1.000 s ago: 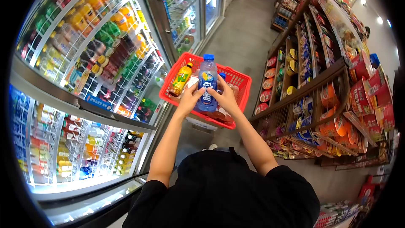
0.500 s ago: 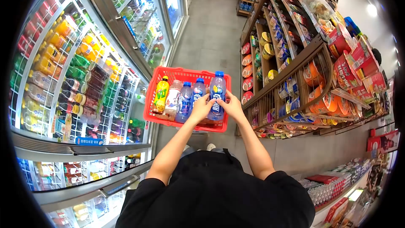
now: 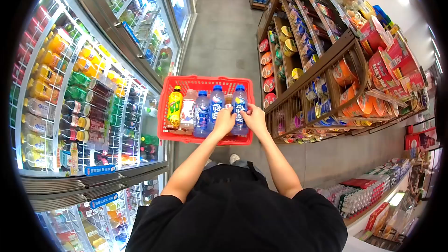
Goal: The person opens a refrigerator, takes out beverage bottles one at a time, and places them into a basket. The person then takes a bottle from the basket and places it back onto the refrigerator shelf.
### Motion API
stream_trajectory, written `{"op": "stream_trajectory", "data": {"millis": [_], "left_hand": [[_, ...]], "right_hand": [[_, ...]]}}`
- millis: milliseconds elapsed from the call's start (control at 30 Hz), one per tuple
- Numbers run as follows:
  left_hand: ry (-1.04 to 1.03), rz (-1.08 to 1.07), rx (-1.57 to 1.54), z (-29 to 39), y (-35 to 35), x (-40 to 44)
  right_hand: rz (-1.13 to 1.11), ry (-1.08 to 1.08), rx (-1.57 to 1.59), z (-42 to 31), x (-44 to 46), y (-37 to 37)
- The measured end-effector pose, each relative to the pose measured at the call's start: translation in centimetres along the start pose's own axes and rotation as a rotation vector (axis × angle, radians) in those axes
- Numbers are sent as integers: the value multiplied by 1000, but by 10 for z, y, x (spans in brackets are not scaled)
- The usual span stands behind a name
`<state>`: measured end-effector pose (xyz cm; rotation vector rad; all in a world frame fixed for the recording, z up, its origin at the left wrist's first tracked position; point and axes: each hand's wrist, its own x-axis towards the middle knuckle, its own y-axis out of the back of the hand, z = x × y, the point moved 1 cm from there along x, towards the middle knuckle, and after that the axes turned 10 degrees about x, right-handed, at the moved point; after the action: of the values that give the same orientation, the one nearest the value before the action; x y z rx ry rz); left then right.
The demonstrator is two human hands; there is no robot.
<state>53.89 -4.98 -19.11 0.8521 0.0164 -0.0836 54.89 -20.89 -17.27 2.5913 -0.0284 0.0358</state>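
A red plastic shopping basket (image 3: 163,129) is in front of me with a row of drink bottles in it. At its right end stands a blue-capped bottle (image 3: 240,99) with a blue label. My left hand (image 3: 224,122) holds that bottle from the left, thumb on the label. From the right, my right hand (image 3: 255,121) has its fingertips on the same bottle. Left of it are another blue-labelled bottle (image 3: 216,103), a smaller blue-capped bottle (image 3: 202,114), a pale-labelled bottle (image 3: 188,110) and a yellow-green bottle (image 3: 174,107). Another bottle is partly hidden behind my left hand.
Lit drink fridges (image 3: 93,107) line the left side, with an open-looking door edge (image 3: 93,182) near me. To the right stands a wooden shelf rack (image 3: 322,107) with cup noodles and packets. A grey floor aisle (image 3: 219,32) runs ahead between them.
The rightmost bottle has gone lower into the basket, in line with the others, with both hands still on it. The view has shifted slightly.
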Motion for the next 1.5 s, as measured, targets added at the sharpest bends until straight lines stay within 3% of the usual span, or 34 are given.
{"op": "stream_trajectory", "data": {"millis": [33, 100, 233, 367, 567, 700, 833, 1067, 1500], "left_hand": [[-37, 120, 38, -4, -6, 0], [-39, 150, 39, -6, -8, -1], [-29, 90, 1, -3, -4, -8], [-13, 7, 11, 4, 2, -21], [133, 185, -261, 13, 23, -45], [196, 386, -504, -24, 39, -56], [277, 722, -683, -38, 94, -95], [380, 1094, -569, -59, 192, -207], [534, 1640, -372, -118, 275, -414]], "right_hand": [[-11, -32, 17, -2, -1, 1], [-18, -34, -20, -7, -4, 3], [-29, -83, -154, -21, -8, 9], [14, 0, -38, -13, -6, 10], [-88, 147, 307, -38, -8, 9], [-237, 203, 573, -53, 8, -15], [-443, 261, 669, -92, 19, -46], [-833, 331, 861, -193, -17, -123], [-1384, 334, 1061, -334, -184, -260]]}}
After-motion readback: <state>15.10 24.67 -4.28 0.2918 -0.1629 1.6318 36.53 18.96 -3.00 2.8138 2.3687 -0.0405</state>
